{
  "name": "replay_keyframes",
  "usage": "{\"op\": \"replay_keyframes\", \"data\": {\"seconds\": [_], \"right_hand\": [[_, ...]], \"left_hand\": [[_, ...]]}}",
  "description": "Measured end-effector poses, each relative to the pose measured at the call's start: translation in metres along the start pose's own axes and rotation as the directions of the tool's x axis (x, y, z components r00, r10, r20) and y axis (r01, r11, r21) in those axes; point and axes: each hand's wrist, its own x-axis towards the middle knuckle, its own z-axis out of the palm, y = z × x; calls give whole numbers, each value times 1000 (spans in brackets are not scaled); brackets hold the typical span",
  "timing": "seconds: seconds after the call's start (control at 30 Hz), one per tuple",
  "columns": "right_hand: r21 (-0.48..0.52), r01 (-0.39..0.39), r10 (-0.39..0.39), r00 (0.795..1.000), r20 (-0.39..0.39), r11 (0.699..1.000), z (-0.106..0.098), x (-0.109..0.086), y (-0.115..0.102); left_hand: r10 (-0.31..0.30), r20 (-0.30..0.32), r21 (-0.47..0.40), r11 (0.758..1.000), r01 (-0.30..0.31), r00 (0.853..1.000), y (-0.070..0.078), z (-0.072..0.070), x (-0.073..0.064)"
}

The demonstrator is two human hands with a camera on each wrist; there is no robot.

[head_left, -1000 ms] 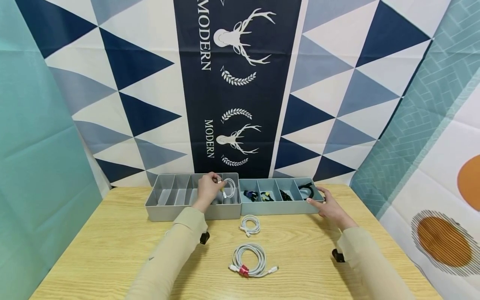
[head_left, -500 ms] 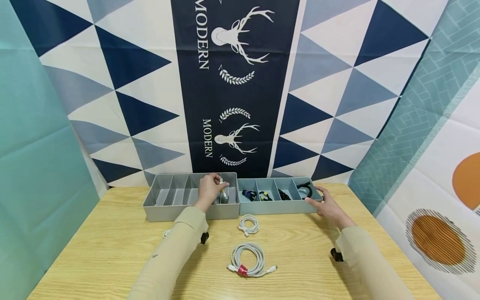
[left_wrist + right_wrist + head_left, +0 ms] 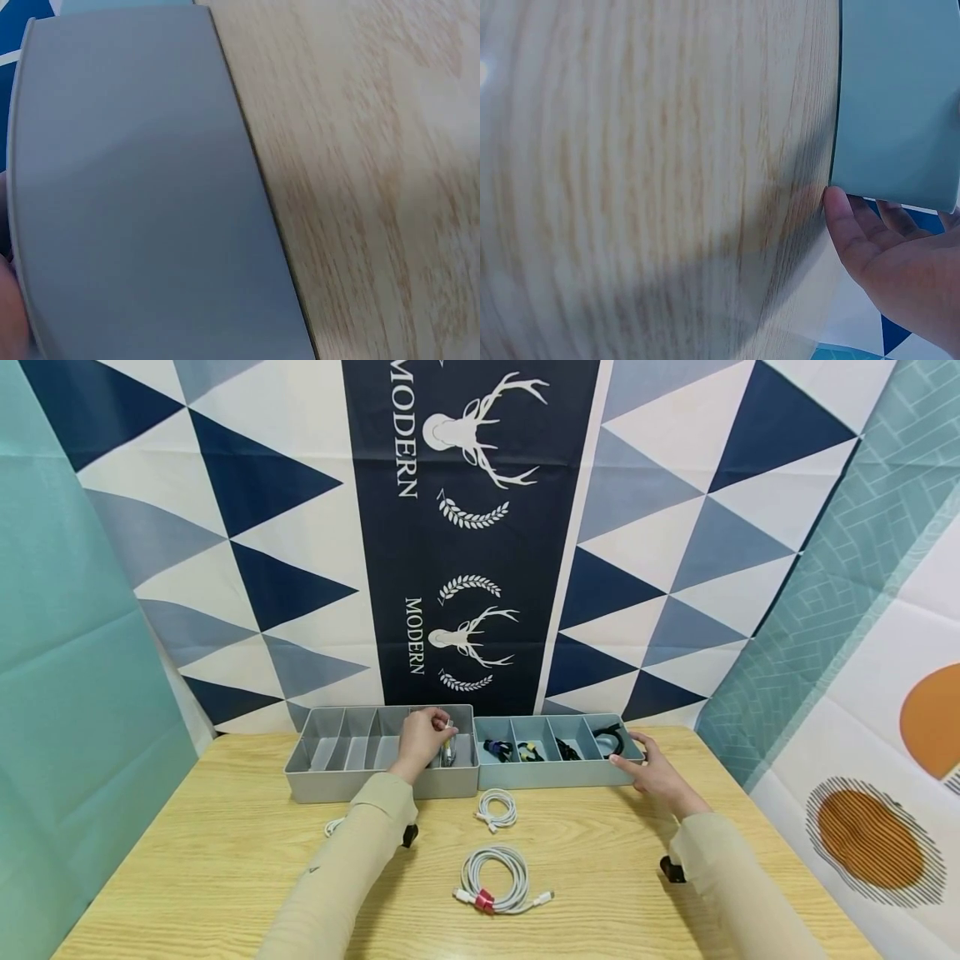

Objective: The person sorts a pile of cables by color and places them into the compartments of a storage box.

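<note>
My left hand reaches over the right end of a grey divided organizer box and pinches a white charging cable between thumb and fingers. Most of that cable is down in a compartment; part is behind the fingers. In the left wrist view the grey box's front wall fills much of the picture, with only a sliver of the hand at the edge. My right hand grips the right end of a blue organizer box, thumb at its front rim. The right wrist view has the fingertips against its end wall.
A small white coiled cable and a larger one with a red tie lie on the wooden table. Another white cable is partly behind the left sleeve. Dark cables fill the blue box's compartments.
My left hand has lowered the white cable from above the rim down into the grey box's right end. The right hand has stayed at the blue box's end.
</note>
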Motion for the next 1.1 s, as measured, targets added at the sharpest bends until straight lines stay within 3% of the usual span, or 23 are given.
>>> {"op": "replay_keyframes", "data": {"seconds": [0.2,0.67,0.83,1.1], "right_hand": [[-8,-5,5,1000,-6,1000,1,0,-2],[-1,2,-2,1000,-3,1000,3,0,0],[-15,-8,8,1000,-9,1000,3,0,0],[-15,-7,7,1000,-6,1000,1,-1,1]], "left_hand": [[59,-11,109,992,-58,998,0,0,-1],[123,84,133,982,-133,989,8,-14,-2],[186,107,199,958,-204,977,16,-26,-6],[287,92,334,893,-301,954,25,-48,-17]]}}
